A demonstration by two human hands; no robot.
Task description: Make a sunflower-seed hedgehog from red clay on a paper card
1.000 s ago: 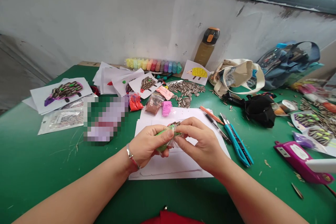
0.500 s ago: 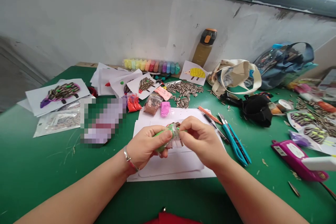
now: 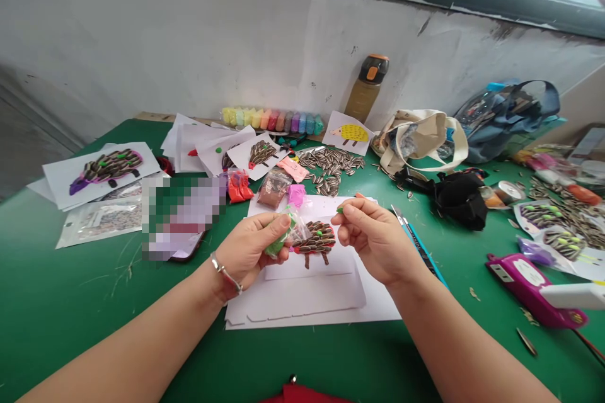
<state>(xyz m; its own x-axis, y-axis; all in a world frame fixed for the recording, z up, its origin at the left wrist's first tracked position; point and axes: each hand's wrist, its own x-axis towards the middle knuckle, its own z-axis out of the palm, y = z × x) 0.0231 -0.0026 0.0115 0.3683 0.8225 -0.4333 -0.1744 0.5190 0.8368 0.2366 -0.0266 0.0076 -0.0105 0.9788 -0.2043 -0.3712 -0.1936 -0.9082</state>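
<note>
My left hand is closed on a clear plastic packet of green modelling clay, its open end pointing right. Between thumb and forefinger, my right hand pinches a small bit of green clay. Below and between the hands, a hedgehog picture lies on stacked white paper. Its body is covered in striped sunflower seeds with a pink edge, a green dot and two brown legs. The left hand and packet hide part of its left side.
Brown, red and pink clay packets sit behind the paper, near a sunflower seed pile. A blue utility knife lies by my right forearm. At right is a magenta glue gun; at left, a phone.
My right hand has pulled away from the packet to the right, taking a bit of green clay. The left hand has shifted slightly left with the packet, uncovering the hedgehog picture.
</note>
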